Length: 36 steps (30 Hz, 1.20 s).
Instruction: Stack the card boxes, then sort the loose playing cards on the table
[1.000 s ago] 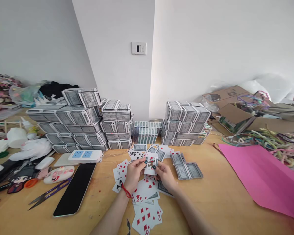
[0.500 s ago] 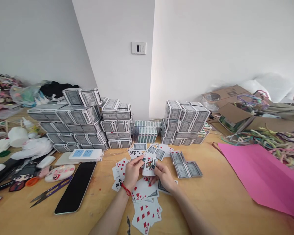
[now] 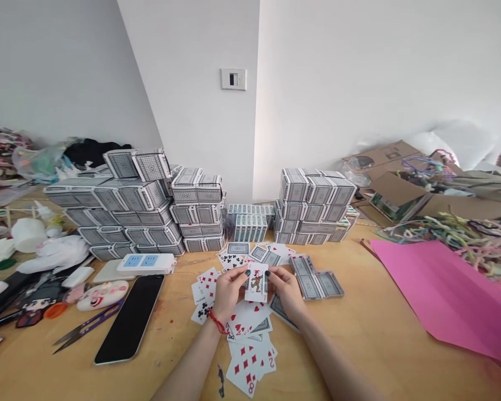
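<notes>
My left hand and my right hand hold a small stack of playing cards between them, with a joker face on top. Both hands pinch the stack by its sides just above the wooden table. A red string circles my left wrist. Loose playing cards lie face up under and in front of my hands, and more lie face down behind them. An opened, flattened card box rests just right of my right hand.
Piles of grey card boxes stand at the back left and back middle. A black phone, scissors and a white power strip lie on the left. A pink sheet and cardboard boxes sit at right.
The card stack has stayed between both hands and my right hand has shifted up along its right side. The view has moved slightly.
</notes>
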Each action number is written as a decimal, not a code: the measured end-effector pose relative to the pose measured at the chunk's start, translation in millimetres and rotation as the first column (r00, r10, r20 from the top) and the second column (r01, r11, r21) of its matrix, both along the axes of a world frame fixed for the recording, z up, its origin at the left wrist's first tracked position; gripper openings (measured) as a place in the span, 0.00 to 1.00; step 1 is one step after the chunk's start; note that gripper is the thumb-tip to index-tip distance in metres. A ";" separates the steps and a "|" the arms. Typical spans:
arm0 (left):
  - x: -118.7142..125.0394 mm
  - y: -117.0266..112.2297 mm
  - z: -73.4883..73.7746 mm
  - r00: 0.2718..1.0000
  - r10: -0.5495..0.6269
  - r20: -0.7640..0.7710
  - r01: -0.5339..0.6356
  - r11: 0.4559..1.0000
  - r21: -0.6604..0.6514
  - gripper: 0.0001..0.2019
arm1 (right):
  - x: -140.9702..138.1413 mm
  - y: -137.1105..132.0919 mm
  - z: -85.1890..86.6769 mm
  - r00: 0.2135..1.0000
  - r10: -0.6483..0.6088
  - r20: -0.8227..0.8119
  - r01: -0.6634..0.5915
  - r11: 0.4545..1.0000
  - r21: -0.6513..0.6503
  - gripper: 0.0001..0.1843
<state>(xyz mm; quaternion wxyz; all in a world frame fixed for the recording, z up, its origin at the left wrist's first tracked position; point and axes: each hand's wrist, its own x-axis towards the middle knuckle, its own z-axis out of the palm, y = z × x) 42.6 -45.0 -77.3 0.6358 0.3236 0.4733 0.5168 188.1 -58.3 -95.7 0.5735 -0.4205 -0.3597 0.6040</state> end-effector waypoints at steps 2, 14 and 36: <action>-0.4 0.8 -1.4 1.000 0.001 -0.003 -0.001 1.000 0.007 0.15 | 0.6 -0.4 -1.0 1.000 -0.007 0.001 0.007 1.000 0.004 0.14; -2.2 1.8 -3.7 0.998 -0.060 -0.023 0.061 0.996 0.066 0.09 | 1.2 1.7 -6.1 1.000 -0.005 -0.020 0.005 1.000 -0.007 0.11; 0.4 -4.3 -1.2 0.984 -0.117 -0.133 0.144 0.966 0.213 0.01 | -15.9 -9.7 11.1 0.941 0.128 -0.314 -0.151 0.987 -0.052 0.07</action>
